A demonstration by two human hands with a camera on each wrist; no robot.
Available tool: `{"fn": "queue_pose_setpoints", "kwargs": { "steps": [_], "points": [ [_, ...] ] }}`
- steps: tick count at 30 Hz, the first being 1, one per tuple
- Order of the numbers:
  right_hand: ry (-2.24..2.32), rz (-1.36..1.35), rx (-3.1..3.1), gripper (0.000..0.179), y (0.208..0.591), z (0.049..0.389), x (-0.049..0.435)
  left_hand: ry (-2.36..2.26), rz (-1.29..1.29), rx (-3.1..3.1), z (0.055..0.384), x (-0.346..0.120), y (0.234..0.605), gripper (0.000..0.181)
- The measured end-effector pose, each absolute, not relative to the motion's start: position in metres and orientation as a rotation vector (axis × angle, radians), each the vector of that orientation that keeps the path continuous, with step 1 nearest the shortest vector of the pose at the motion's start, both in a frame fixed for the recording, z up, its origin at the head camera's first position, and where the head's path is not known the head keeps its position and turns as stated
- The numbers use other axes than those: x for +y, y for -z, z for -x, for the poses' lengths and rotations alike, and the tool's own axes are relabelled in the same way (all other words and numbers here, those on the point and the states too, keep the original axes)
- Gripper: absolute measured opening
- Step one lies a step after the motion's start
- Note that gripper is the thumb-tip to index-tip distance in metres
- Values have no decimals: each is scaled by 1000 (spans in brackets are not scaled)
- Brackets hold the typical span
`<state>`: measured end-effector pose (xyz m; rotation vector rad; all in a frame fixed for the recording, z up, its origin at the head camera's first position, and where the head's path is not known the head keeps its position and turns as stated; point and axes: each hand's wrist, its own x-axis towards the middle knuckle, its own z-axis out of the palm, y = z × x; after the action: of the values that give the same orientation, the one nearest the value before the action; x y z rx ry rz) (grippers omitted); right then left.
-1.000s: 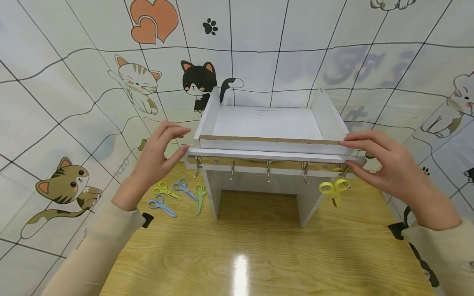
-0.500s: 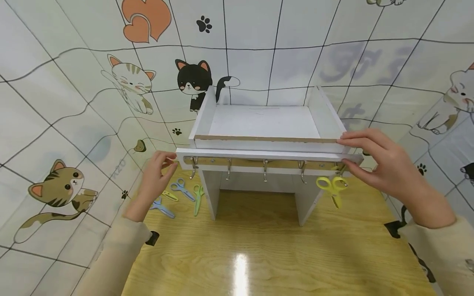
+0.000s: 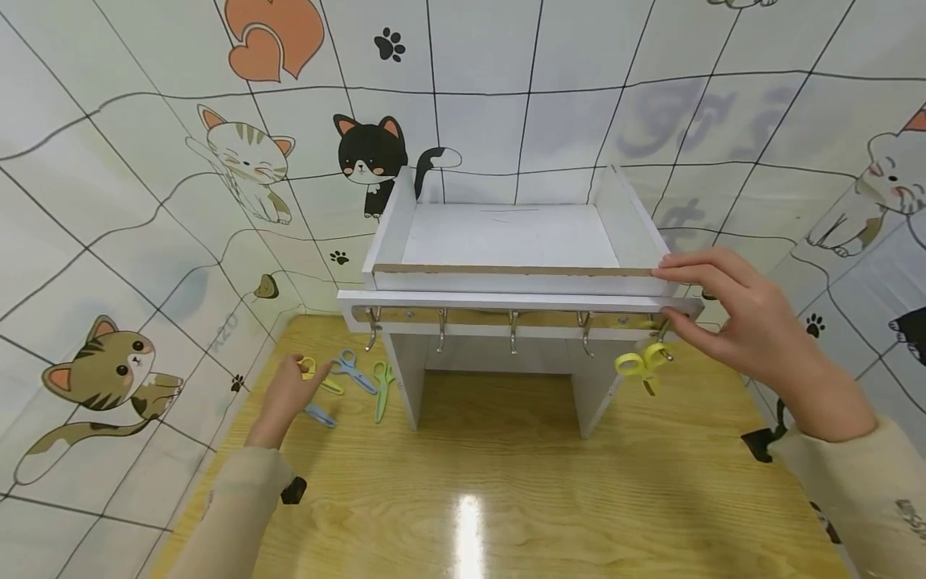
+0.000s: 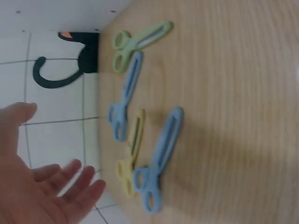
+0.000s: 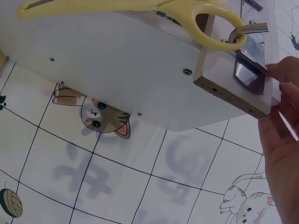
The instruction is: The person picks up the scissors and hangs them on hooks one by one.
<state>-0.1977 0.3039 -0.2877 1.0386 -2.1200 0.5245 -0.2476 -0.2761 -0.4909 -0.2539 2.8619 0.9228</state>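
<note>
A small white shelf (image 3: 506, 282) with a row of metal hooks (image 3: 514, 331) along its front stands on the table. My right hand (image 3: 752, 330) grips the right end of its hook board, thumb in front and fingers behind. Yellow scissors (image 5: 184, 8) hang by one finger loop from the rightmost hook. My left hand (image 3: 282, 400) hovers over the scissors lying at the left, fingers loosely bent and holding nothing. Nearest to it are blue scissors (image 4: 159, 163) and yellow scissors (image 4: 136, 140). Another blue pair (image 4: 125, 102) and a green pair (image 4: 135, 44) lie closer to the shelf.
The wood-coloured table (image 3: 463, 490) extends in front of the shelf. White walls (image 3: 571, 48) with grid lines and cartoon cats close in behind and on both sides. The shelf's side panel (image 3: 407, 378) stands to the right of the lying scissors.
My left hand has left the shelf's left end and come down toward the lying scissors. My right hand keeps its grip, and the hanging scissors have swung slightly.
</note>
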Motion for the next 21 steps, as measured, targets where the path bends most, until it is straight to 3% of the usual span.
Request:
{"fn": "queue_pose_setpoints", "kwargs": {
  "steps": [10,21],
  "points": [
    [-570,-1026,-2117,60,288,199,304,-721,427,2675,244,-303,519,100],
    [-661,-996,-2127,59,291,198,303,-650,535,2725,247,-301,539,66]
  ]
}}
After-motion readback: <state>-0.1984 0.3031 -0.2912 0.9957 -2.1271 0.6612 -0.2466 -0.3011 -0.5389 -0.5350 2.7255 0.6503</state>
